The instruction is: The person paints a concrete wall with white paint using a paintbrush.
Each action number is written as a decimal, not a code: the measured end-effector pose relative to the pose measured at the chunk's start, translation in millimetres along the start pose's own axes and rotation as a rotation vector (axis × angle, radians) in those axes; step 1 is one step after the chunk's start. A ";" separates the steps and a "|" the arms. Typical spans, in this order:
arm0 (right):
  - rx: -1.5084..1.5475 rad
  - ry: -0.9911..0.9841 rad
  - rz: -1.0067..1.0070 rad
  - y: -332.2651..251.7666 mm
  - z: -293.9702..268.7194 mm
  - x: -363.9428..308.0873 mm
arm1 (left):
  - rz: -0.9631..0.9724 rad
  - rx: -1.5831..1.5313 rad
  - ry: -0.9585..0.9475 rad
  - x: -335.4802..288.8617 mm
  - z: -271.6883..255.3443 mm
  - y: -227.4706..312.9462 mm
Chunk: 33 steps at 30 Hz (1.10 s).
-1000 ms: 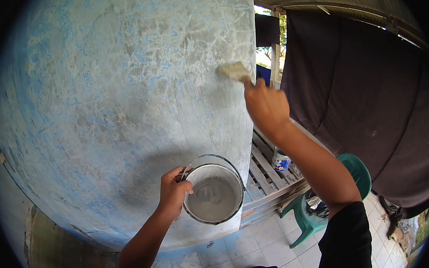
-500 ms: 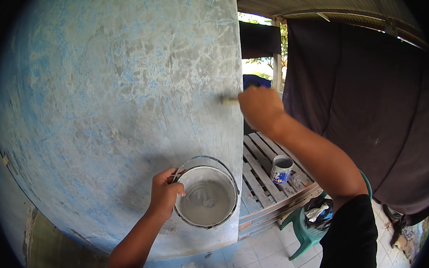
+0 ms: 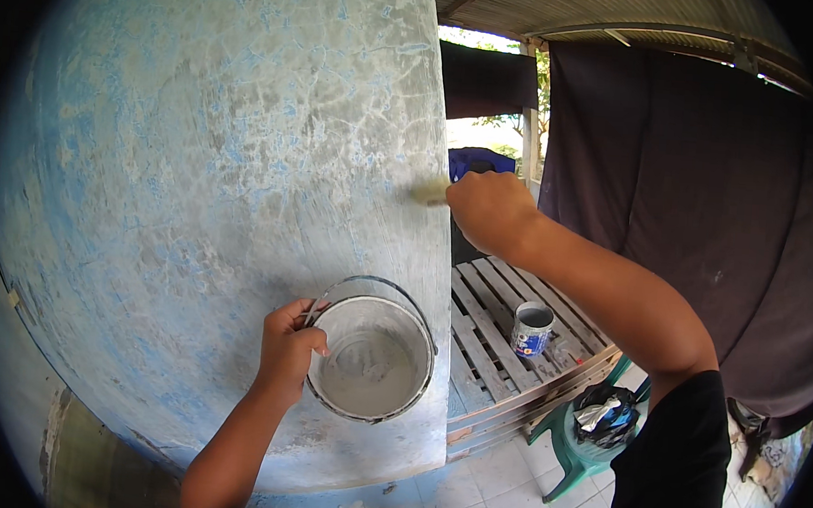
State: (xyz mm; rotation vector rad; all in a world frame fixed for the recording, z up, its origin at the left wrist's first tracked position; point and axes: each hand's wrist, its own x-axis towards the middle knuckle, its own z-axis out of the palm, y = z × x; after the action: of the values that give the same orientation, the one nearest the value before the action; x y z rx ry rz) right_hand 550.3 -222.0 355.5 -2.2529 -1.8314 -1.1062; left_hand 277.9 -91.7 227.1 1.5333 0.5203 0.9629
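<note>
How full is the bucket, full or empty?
Partly filled: the bucket in the left hand has pale grey mix low inside, with inner wall showing above it. Exact depth: cannot tell.

Dark hanging cloth (image 3: 689,206), slatted bench (image 3: 509,402), green chair (image 3: 564,450), tiled floor (image 3: 495,483)

Free air lies between brush (image 3: 432,192) and bucket (image 3: 372,313); the wall (image 3: 215,196) blocks passage ahead, a can (image 3: 531,340) part of the worktop (image 3: 492,346).

Holding brush (image 3: 431,192) to wall (image 3: 244,170) with right fingers (image 3: 471,193).
Gripping bucket (image 3: 375,315) by its rim with left fingers (image 3: 311,340), with can (image 3: 532,332) to right on slatted worktop (image 3: 533,392).
</note>
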 end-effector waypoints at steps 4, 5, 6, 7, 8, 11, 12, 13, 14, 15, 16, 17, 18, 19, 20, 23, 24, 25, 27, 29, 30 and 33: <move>-0.016 0.169 0.059 7.2 -36.7 5.8 | -0.007 -0.003 -0.010 -6.3 2.2 1.7; -0.018 0.256 0.111 11.4 -49.5 9.4 | 0.003 0.005 -0.020 -7.3 5.4 3.1; -0.004 0.391 0.159 19.3 -51.1 17.2 | 0.007 0.004 -0.020 -6.8 7.6 4.6; -0.006 0.394 0.159 27.2 -47.9 25.5 | 0.004 0.006 -0.032 -6.0 9.6 6.0; -0.033 0.429 0.178 36.0 -38.6 32.0 | -0.002 0.011 -0.051 -5.0 12.5 6.9; -0.132 0.348 0.179 21.7 7.4 31.3 | 0.009 0.015 -0.022 -7.2 9.6 9.4; -0.115 0.300 0.140 11.6 17.6 24.1 | 0.006 0.012 -0.016 -8.2 6.6 8.7; -0.098 0.252 0.102 4.1 24.6 16.0 | 0.023 0.014 0.001 -8.3 3.7 8.8; -0.100 0.246 0.089 -1.6 27.4 6.2 | 0.035 0.009 0.021 -9.3 3.7 6.9; -0.064 0.118 0.069 -6.7 27.5 -3.2 | 0.028 0.000 0.030 -8.6 2.9 7.7; -0.028 -0.018 0.052 -10.2 27.0 -11.9 | 0.027 0.016 0.035 -7.8 2.6 9.1; -0.028 -0.032 0.042 -12.5 22.7 -16.6 | 0.026 0.034 0.040 -7.9 2.0 10.0; -0.028 -0.182 0.011 -13.3 15.3 -19.4 | 0.036 0.037 0.032 -7.4 1.5 11.7; -0.028 -0.331 -0.021 -13.8 11.6 -20.3 | 0.028 0.032 0.032 -9.8 2.3 13.4; -0.030 -0.331 -0.019 -11.2 9.2 -16.8 | 0.038 0.050 0.031 -10.4 4.3 18.5; -0.087 -0.136 0.046 3.6 -4.9 4.9 | 0.053 0.061 0.001 -8.7 6.5 21.0; -0.104 -0.048 0.059 9.6 -14.0 15.6 | 0.054 0.055 -0.017 -8.4 5.5 21.5; -0.093 0.118 0.065 14.2 -24.3 23.5 | 0.062 0.062 -0.018 -8.4 6.4 22.8; -0.079 0.119 0.090 17.3 -51.9 42.9 | 0.061 0.053 -0.002 -9.5 7.9 23.6; -0.079 0.300 0.162 22.7 -62.4 50.3 | 0.065 0.046 -0.002 -8.9 11.7 25.3; -0.075 0.364 0.147 25.5 -58.9 49.7 | 0.063 0.035 0.002 -8.5 12.8 25.1; -0.191 0.469 0.163 16.7 -12.5 33.3 | 0.065 0.026 0.001 -5.4 13.9 21.2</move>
State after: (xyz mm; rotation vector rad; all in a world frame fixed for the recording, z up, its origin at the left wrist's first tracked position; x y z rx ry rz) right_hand 560.3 -204.6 389.3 -1.9531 -1.3864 -1.6596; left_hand 282.0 -108.5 246.4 1.5808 0.4884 1.0103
